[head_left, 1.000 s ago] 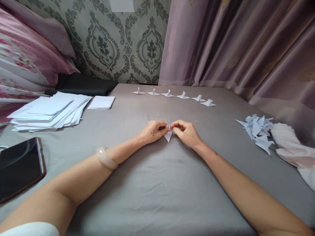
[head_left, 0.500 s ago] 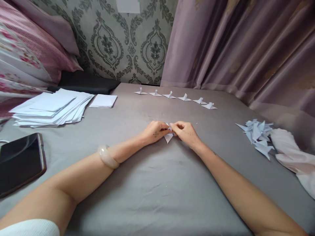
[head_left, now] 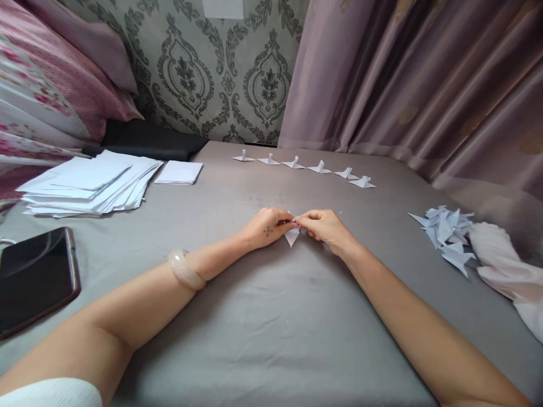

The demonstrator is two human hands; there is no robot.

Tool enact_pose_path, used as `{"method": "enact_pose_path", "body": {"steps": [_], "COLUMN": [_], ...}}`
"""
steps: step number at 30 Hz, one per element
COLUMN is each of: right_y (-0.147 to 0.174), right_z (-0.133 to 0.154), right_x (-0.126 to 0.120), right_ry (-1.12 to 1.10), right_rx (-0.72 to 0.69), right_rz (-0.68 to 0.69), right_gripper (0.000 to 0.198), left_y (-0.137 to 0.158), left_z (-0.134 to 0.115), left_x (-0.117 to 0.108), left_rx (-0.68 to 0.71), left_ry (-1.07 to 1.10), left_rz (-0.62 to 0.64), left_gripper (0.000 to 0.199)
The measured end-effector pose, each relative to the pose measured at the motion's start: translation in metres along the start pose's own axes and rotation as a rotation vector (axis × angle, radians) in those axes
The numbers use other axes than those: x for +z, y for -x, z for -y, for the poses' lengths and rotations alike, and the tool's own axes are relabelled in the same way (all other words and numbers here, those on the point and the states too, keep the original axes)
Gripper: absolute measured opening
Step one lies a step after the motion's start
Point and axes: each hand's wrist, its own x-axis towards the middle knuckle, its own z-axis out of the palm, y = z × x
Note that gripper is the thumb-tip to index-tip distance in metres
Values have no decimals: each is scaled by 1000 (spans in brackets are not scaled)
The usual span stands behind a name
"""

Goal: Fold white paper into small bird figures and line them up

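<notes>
Just above the middle of the grey cloth surface [head_left: 280, 316], a small folded white paper [head_left: 291, 237] is pinched between both hands. My left hand [head_left: 269, 228] grips it from the left, thumb and fingers closed on it. From the right, my right hand [head_left: 322, 228] pinches its upper part, fingertips meeting those of the left. One pointed corner of the paper hangs toward me below the fingers; most of the rest is hidden behind them.
A row of folded paper figures [head_left: 292, 163] stands at the back. On the right lies a heap of folded paper pieces [head_left: 447, 229] beside a pale cloth [head_left: 504, 265]. At left are a stack of paper sheets [head_left: 89, 183], a smaller stack [head_left: 179, 172] and a phone [head_left: 36, 282].
My right hand's fingers have shifted slightly on the folded paper, the thumb now lying flatter against it. My left hand keeps its hold. The whole view has moved very slightly.
</notes>
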Motion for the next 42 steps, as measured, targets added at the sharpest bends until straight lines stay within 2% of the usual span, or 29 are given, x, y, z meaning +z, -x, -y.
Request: {"method": "enact_pose_path", "body": {"steps": [6, 10, 20, 28, 36, 42], "right_y": [-2, -3, -4, -5, -6, -7], "right_z": [-3, -3, 0, 1, 3, -2], "right_x": [-5, -7, -8, -10, -12, -13], "right_ry": [-210, -270, -246, -293, -285, -266], "right_rx": [85, 123, 164, 198, 214, 165], "right_rz": [136, 170, 188, 185, 214, 196], "right_gripper": [17, 15, 12, 21, 22, 19], "left_y": [0, 0, 0, 0, 0, 0], "left_z": [1, 1, 2, 1, -1, -1], "left_x": [1, 2, 4, 5, 3, 4], "left_rx": [-22, -34, -55, -45, -39, -72], "left_ry": [39, 35, 41, 79, 143, 179], "left_rz": [-18, -17, -29, -75, -54, -54], "left_gripper": [22, 21, 20, 20, 22, 24]}}
